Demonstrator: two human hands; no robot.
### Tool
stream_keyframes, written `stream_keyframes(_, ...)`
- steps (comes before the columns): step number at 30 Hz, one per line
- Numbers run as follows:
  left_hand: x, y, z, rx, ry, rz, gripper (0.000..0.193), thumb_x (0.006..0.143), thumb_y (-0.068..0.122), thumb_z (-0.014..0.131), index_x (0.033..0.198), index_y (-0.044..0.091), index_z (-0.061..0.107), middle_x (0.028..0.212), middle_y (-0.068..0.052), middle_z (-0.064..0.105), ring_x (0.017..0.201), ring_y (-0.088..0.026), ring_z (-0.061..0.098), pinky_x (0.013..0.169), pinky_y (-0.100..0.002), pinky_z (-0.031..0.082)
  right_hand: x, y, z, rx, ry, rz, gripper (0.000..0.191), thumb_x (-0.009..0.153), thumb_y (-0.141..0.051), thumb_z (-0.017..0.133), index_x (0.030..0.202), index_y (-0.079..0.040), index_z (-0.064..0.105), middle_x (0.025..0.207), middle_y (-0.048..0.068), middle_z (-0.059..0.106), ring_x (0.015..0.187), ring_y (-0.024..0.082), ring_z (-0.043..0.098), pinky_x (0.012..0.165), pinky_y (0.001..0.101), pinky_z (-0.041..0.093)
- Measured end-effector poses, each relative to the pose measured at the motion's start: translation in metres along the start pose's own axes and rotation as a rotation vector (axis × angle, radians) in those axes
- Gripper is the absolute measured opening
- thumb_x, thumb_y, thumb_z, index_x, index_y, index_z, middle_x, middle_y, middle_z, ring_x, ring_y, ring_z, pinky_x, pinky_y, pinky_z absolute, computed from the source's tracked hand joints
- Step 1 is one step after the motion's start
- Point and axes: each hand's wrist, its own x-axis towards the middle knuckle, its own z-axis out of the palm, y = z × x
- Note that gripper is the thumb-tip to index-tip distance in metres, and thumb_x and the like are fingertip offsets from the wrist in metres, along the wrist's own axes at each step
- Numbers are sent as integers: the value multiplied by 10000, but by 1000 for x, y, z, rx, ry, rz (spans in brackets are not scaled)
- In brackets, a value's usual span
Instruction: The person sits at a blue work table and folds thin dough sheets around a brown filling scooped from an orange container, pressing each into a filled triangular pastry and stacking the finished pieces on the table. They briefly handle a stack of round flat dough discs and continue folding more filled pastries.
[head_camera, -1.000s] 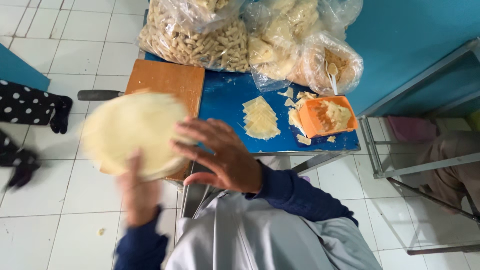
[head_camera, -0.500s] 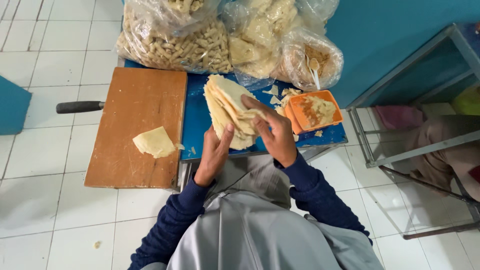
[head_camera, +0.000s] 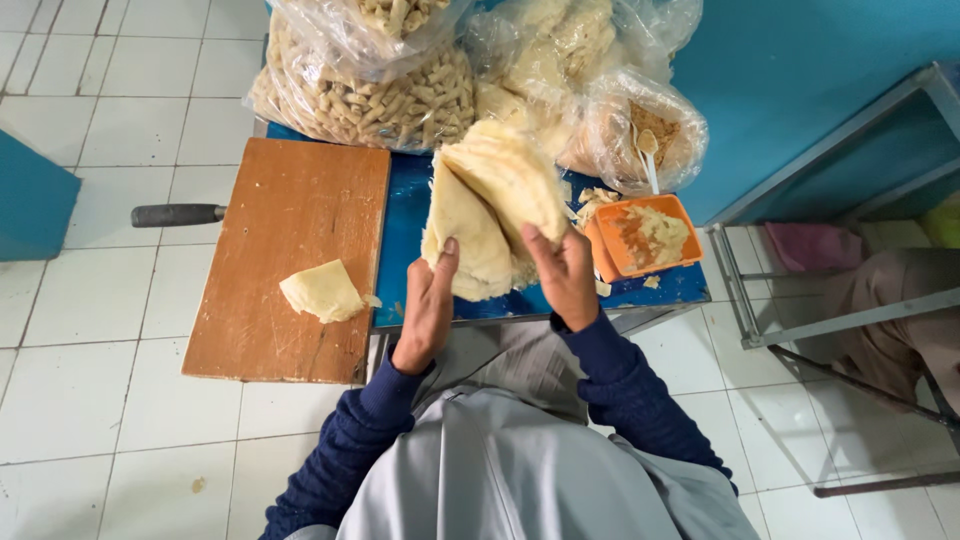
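Left hand (head_camera: 428, 305) and right hand (head_camera: 566, 275) are both clamped on a stack of thin pale wrappers (head_camera: 495, 205), thumbs on the near face, stack held tilted up just above the blue worktop (head_camera: 400, 230). Fingers look to be fanning or peeling the sheets apart at the lower edge; judgement: the separating step is in hand. Taking one sheet off calls for a light pinch at a single edge, or the thin sheets could tear.

One folded wrapper piece (head_camera: 322, 290) lies alone on the wooden board (head_camera: 290, 220), left of the hands, well apart from the stack. Orange tub (head_camera: 645, 235) with crumbly filling sits just right of the stack. Clear bags of finished rolls (head_camera: 370, 90) crowd the far edge. Dark handle (head_camera: 178, 214) pokes out left of the board.
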Motion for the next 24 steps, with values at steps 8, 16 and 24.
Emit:
stream_keyframes(8,3,-11,-21,-858,54,-284,478,1050,306,500,1443,35,489,1380,-85,612,1247,-217,623,1024,-368,529,26,25,-34,875,-47,122,485,1090,-305,594,1408,58,546,1358,137,665,1199,221,670,1016,385,545)
stream_keyframes(16,-10,0,-30,-564,142,-139,483,1021,173,614,1460,41,462,1380,-88,597,1244,-229,606,996,-411,541,28,13,-43,1137,-76,177,553,1020,-367,595,1469,-58,504,1446,87,606,1277,224,645,1084,430,524)
stream_keyframes(24,-10,-7,-23,-568,230,-169,447,1040,239,574,1417,9,510,1326,-100,628,1182,-232,631,946,-409,550,60,-16,-58,542,144,-258,435,1078,-179,674,1453,4,549,1451,161,636,1298,286,650,1096,457,536)
